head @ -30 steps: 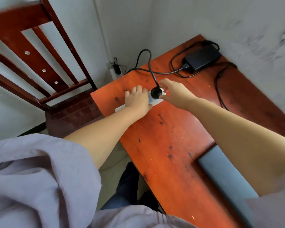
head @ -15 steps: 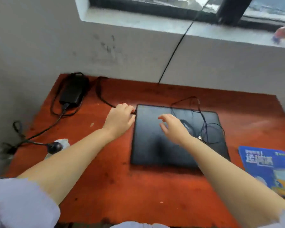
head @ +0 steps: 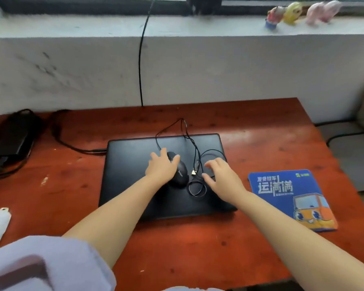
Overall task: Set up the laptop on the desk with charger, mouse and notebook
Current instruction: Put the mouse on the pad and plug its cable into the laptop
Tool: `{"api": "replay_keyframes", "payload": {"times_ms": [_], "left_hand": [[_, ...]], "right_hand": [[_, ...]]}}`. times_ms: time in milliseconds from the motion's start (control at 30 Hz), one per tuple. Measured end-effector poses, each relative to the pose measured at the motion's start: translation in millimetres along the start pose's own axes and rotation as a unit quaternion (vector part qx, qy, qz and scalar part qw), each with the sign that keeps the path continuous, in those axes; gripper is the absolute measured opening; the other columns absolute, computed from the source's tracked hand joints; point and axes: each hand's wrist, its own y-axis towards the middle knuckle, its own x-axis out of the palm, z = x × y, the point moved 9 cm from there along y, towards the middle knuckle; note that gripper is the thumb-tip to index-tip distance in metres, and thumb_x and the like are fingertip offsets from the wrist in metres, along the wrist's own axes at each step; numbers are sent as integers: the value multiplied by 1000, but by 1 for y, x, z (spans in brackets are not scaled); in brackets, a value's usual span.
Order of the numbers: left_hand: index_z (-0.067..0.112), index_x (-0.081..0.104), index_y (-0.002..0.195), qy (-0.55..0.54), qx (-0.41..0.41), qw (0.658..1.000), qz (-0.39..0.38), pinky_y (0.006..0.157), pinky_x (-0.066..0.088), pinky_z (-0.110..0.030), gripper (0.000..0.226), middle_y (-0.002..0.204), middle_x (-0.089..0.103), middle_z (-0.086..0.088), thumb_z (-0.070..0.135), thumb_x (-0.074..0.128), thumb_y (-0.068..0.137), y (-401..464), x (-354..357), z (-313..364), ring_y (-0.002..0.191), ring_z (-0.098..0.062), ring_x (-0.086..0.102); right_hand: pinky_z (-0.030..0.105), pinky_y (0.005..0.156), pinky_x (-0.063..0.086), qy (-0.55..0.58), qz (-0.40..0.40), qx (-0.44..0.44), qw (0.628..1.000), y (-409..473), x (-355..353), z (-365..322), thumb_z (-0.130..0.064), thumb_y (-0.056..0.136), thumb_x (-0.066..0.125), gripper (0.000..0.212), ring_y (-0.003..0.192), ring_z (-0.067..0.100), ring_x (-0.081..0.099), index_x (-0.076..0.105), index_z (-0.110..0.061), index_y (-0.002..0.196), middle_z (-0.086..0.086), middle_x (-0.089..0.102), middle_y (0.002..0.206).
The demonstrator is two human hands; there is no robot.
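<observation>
Both forearms are bare. A loose lilac sleeve [head: 51, 263] covers the left upper arm, its cuff wide and soft.

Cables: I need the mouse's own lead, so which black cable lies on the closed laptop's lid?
The thin looped cable with the USB plug, between both hands; the thicker charger cable runs across the desk.

Desk: your red-brown wooden desk [head: 198, 248].
On it: closed black laptop [head: 135, 164], black charger brick [head: 13, 135], blue printed mouse pad [head: 286, 194].
</observation>
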Motion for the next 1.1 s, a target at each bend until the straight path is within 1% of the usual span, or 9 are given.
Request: {"api": "replay_keyframes", "payload": {"times_ms": [100, 267, 400, 500, 667, 733, 800, 933, 1100], "left_hand": [[19, 33, 139, -17, -48, 999, 6, 90, 43, -44, 53, 135, 31, -17, 44, 38, 93, 4, 2, -1, 116, -39, 45], [19, 40, 138, -164, -71, 984, 7, 95, 49, -45, 44, 138, 35, -13, 27, 43, 95, 1, -3, -14, 112, -32, 52], [18, 38, 139, -385, -91, 918, -9, 84, 54, -36, 42, 132, 46, -11, 14, 39, 97, -5, -3, -35, 108, -24, 55], [8, 36, 139, -471, -107, 875, -27, 86, 52, -35, 42, 125, 54, -15, 6, 32, 98, -7, 0, -43, 110, -26, 57], [2, 57, 120, -275, -22, 959, -68, 80, 52, -29, 35, 105, 66, -12, 3, 33, 93, -1, 13, -12, 88, -19, 60], [9, 58, 119, -132, 61, 986, -78, 92, 49, -35, 30, 116, 65, -10, 12, 42, 94, 1, 23, 16, 102, -22, 61], [12, 55, 121, -12, 115, 991, -63, 94, 46, -38, 32, 123, 60, -8, 27, 50, 93, 0, 34, 41, 113, -27, 56], [10, 49, 114, 149, 175, 973, -35, 84, 45, -43, 40, 117, 54, -10, 40, 57, 88, -5, 53, 76, 110, -31, 53], [4, 46, 109, 185, 176, 967, -16, 80, 44, -40, 21, 115, 54, -15, 15, 51, 91, -4, 58, 92, 107, -34, 54]], "right_hand": [[31, 73, 44, 22, 1, -61, 998, 6, 7, -26, -31, 89, 55, 30, 98, 24, 53, 53, -12, 113, 5, 53, 110], [38, 90, 42, -44, -66, -68, 995, 39, 44, -68, -49, 84, 57, 67, 116, 27, 46, 33, -14, 136, 10, 48, 127], [42, 94, 38, -114, -99, -16, 988, 50, 64, -70, -45, 85, 57, 75, 115, 34, 44, 18, -17, 143, 18, 46, 127], [42, 92, 42, 36, -105, 46, 993, 59, 52, -62, -38, 81, 59, 70, 113, 35, 47, 25, -20, 139, 17, 49, 124], [29, 85, 45, 297, -87, 125, 943, 78, -2, -38, -34, 76, 57, 61, 108, 17, 55, 39, -29, 134, -1, 53, 125], [25, 83, 44, 318, -72, 129, 936, 79, -24, -18, -29, 78, 57, 57, 110, 12, 53, 42, -31, 133, -4, 52, 124], [19, 73, 46, 326, -65, 141, 933, 69, -37, 4, -26, 79, 58, 54, 96, 2, 59, 44, -33, 131, -3, 56, 117], [6, 60, 45, 344, -36, 178, 921, 35, -43, 43, -21, 80, 57, 48, 79, -15, 58, 48, -33, 125, -11, 60, 104], [23, 74, 43, 301, 14, 212, 929, 2, -52, 81, -23, 76, 59, 57, 98, 13, 57, 44, -29, 131, -5, 57, 114]]}}
